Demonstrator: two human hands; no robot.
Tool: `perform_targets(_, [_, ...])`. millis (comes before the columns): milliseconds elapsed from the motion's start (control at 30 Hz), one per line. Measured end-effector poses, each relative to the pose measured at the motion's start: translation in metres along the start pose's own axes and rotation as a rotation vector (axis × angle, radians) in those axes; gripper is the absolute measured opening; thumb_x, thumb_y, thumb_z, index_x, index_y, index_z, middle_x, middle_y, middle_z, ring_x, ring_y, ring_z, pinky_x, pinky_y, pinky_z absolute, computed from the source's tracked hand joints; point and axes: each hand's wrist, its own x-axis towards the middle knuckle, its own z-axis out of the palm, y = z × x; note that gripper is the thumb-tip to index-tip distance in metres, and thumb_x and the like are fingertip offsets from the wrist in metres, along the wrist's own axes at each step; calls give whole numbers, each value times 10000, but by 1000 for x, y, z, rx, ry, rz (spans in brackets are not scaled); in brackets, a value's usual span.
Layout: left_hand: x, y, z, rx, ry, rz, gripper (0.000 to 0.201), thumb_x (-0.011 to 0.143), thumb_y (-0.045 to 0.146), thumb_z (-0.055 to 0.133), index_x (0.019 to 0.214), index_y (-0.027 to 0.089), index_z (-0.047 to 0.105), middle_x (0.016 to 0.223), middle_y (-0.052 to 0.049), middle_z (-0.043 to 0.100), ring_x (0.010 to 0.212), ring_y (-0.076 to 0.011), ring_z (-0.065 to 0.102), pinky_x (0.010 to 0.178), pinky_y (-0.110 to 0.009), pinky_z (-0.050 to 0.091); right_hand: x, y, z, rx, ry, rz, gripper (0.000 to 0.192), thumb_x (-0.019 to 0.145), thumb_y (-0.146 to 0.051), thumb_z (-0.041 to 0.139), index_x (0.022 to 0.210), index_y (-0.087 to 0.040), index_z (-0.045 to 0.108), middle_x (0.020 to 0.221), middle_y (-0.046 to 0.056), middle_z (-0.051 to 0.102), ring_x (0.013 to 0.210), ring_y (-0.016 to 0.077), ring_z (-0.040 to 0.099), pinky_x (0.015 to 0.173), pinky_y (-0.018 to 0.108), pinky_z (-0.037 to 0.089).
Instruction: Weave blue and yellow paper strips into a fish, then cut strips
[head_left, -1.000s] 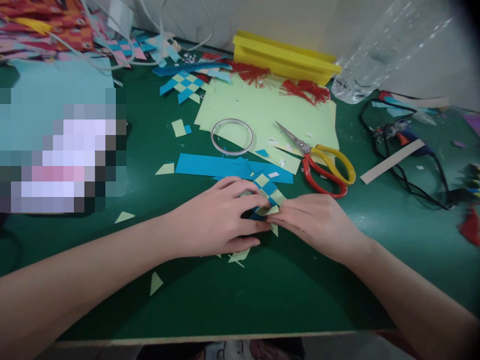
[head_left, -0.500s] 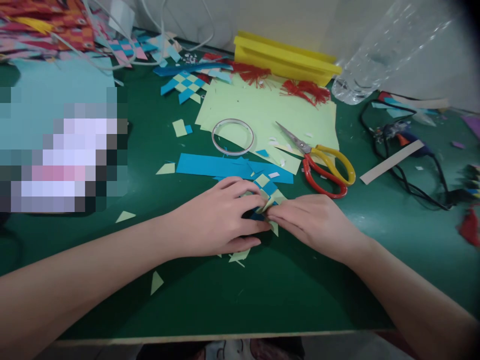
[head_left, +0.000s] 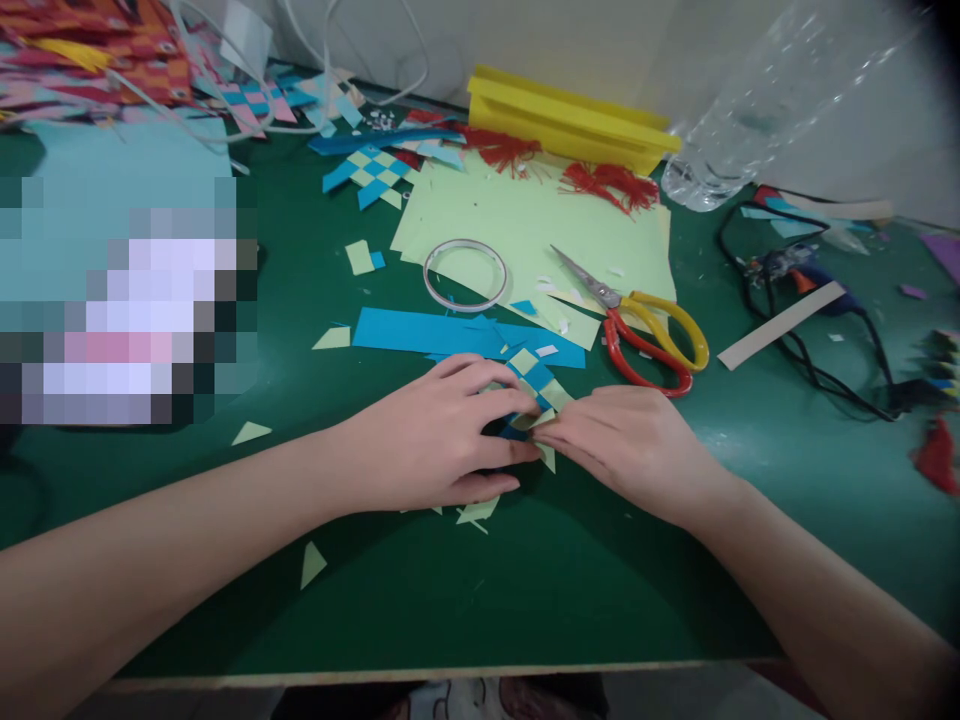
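My left hand (head_left: 439,440) presses down on a small woven piece of blue and pale green paper strips (head_left: 534,380) on the green table (head_left: 525,590). Its fingers cover most of the piece's left side. My right hand (head_left: 630,445) pinches a pale green strip end at the piece's lower right edge. Both hands meet over the weave, and only its upper corner shows between them. Blue paper strips (head_left: 450,333) lie just behind the hands.
Red and yellow scissors (head_left: 637,325) lie right of centre on pale green sheets (head_left: 525,235). A tape ring (head_left: 465,273), a finished weave (head_left: 371,175), a yellow holder (head_left: 570,115), a clear bottle (head_left: 757,100), a glue gun with black cord (head_left: 810,275) and paper scraps surround them.
My right fingers have shifted slightly along the green strip end at the weave's edge. My left hand has stayed in place.
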Motion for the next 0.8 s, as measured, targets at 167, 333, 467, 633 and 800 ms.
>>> perform_targets(167, [-1,0,1,1,18,6,232,969,362,535,1120,279,692,1218,-59,611,1232,-285,492,1011,-476,402,-1,3,-2,-2,-26,-5,228,938,-127,503,744,-170,614,643,-8,603,581,121,515,570,277,349])
perform_targets(333, [-1,1,0,16,-12,-5,228,980,343,519,1131,291,682,1241,-41,610,1257,-271,478,1037,-468,376,-5,7,-1,70,-49,37,201,967,-188,495,833,-181,644,700,-4,646,623,122,542,617,267,379])
perform_targets(467, [-1,1,-1,10,-14,-8,232,983,341,517,1139,287,680,1240,-45,608,1258,-267,473,1040,-465,365,-5,9,-3,99,-47,26,225,973,-200,484,802,-186,631,673,-15,619,619,121,535,598,268,357])
perform_targets(633, [-1,0,1,-1,8,1,232,983,348,514,1114,278,692,1230,-61,613,1242,-275,482,1025,-467,374,-3,6,-3,33,-42,14,261,973,-178,460,764,-178,617,645,-13,578,593,122,499,582,280,339])
perform_targets(800, [0,0,1,-15,13,-8,240,981,358,514,1099,272,704,1232,-62,610,1236,-285,482,1009,-468,381,-1,2,-3,-39,-60,-15,253,951,-120,468,777,-157,647,648,6,610,594,132,519,580,295,359])
